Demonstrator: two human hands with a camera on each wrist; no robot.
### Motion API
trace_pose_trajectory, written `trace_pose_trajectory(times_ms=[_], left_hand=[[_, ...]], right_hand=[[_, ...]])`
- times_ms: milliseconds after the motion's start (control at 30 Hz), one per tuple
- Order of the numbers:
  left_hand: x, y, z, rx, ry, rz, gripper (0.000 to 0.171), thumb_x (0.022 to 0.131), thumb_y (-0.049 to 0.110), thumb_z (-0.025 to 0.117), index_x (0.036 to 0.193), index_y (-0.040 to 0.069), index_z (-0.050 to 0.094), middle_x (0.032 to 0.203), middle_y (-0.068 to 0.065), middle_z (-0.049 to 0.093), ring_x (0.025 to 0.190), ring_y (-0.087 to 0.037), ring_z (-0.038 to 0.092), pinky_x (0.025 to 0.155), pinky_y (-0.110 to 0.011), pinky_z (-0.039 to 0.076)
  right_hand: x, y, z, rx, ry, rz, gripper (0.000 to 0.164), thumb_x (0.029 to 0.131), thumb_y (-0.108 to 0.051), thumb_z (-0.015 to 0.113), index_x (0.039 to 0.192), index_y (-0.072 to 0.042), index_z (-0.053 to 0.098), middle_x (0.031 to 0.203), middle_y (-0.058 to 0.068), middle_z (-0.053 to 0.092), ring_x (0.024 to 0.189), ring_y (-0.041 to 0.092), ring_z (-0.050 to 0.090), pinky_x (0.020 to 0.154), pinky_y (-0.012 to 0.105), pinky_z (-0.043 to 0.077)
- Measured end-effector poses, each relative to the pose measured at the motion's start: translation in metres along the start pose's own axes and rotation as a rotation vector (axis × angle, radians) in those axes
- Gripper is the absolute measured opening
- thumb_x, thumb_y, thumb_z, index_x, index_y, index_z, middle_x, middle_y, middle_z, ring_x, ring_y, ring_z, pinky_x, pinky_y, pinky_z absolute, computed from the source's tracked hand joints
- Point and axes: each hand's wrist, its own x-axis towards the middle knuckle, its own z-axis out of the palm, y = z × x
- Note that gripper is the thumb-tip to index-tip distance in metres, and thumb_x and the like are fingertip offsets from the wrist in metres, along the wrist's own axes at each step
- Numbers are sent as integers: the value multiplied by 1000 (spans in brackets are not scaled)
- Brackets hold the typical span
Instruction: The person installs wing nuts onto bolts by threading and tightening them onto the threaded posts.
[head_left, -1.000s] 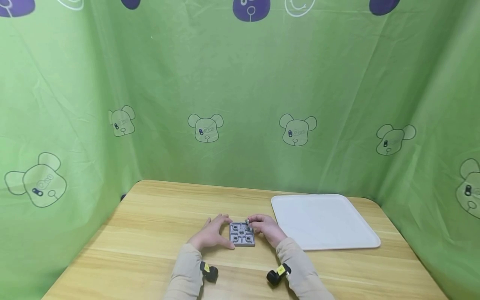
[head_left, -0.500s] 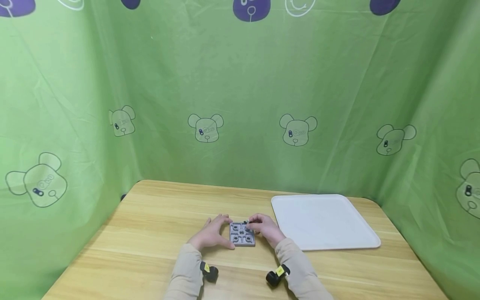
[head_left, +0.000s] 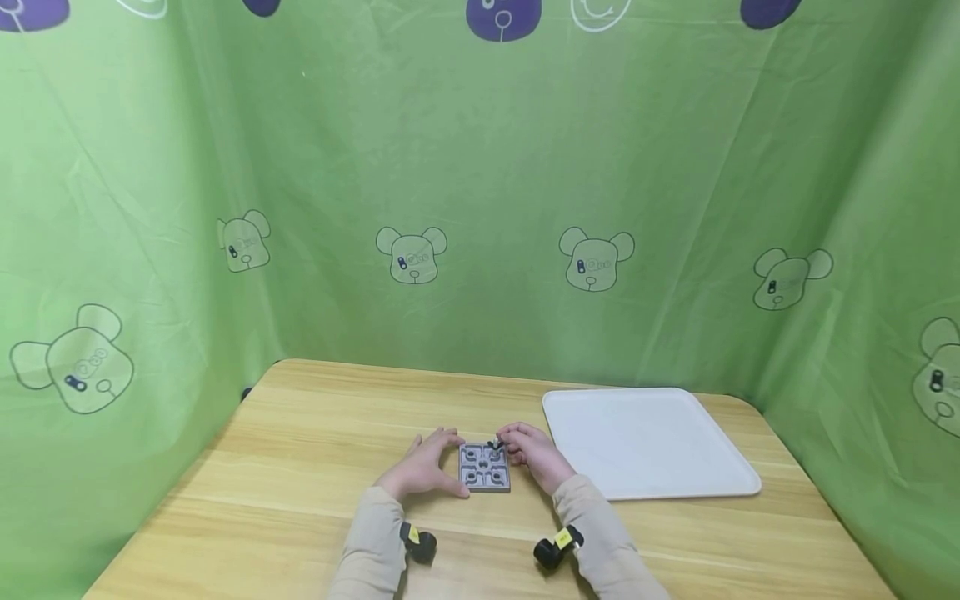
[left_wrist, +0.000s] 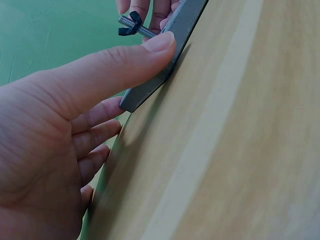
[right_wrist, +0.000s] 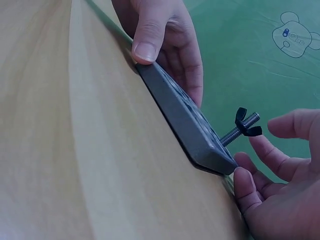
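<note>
A square grey plate (head_left: 483, 479) with recessed shapes lies on the wooden table. My left hand (head_left: 420, 471) grips its left side, thumb at the near corner and fingers at the far one. In the left wrist view, the left thumb (left_wrist: 120, 67) presses the plate's edge. At the far right corner a threaded bolt (right_wrist: 230, 136) stands up from the plate, carrying a black wing nut (right_wrist: 248, 127) near its top end. My right hand (head_left: 532, 454) is beside it, thumb and forefinger parted around the wing nut. Its lower fingertips are right at the plate's edge (right_wrist: 192, 145).
A white tray (head_left: 652, 483) lies on the table (head_left: 262, 500), just right of my right hand. Green printed curtains (head_left: 495, 183) hang behind the table and on both sides. Each sleeve carries a small black wrist camera (head_left: 420, 546).
My right fingers have shifted about the wing nut and drawn slightly back from it, so more of it shows in the head view. The left hand and the plate have stayed in place.
</note>
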Motion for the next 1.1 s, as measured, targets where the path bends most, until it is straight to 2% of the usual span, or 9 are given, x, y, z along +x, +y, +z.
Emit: trace_pose_trajectory(times_ms=[400,733,900,1100], left_hand=[[0,-1,0,-13,0,1,87,66,37,85,139,6,48,157,-18,32,149,-38,21,122,-61,3],[2,-3,1,-5,0,-9,88,65,38,86,139,8,48,157,-16,33,150,-37,21,123,-60,4],[2,-3,1,-8,0,-9,88,65,38,86,139,7,48,157,-17,33,149,-38,21,122,-61,3],[2,-4,2,4,2,-5,88,65,39,86,138,7,49,157,-16,33,149,-37,22,122,-61,4]], right_hand=[[0,1,0,-24,1,-10,16,88,-7,56,100,2,63,88,1,60,76,12,49,64,21,46],[-2,1,-1,-78,-36,-8,30,79,-3,58,108,3,65,99,6,66,78,12,52,67,22,45],[-3,1,-3,-123,-57,-35,34,79,-4,61,111,6,65,106,11,69,83,13,54,70,23,45],[-3,1,-2,-149,-62,-47,33,80,-3,62,111,7,64,102,10,68,79,12,53,68,23,44]])
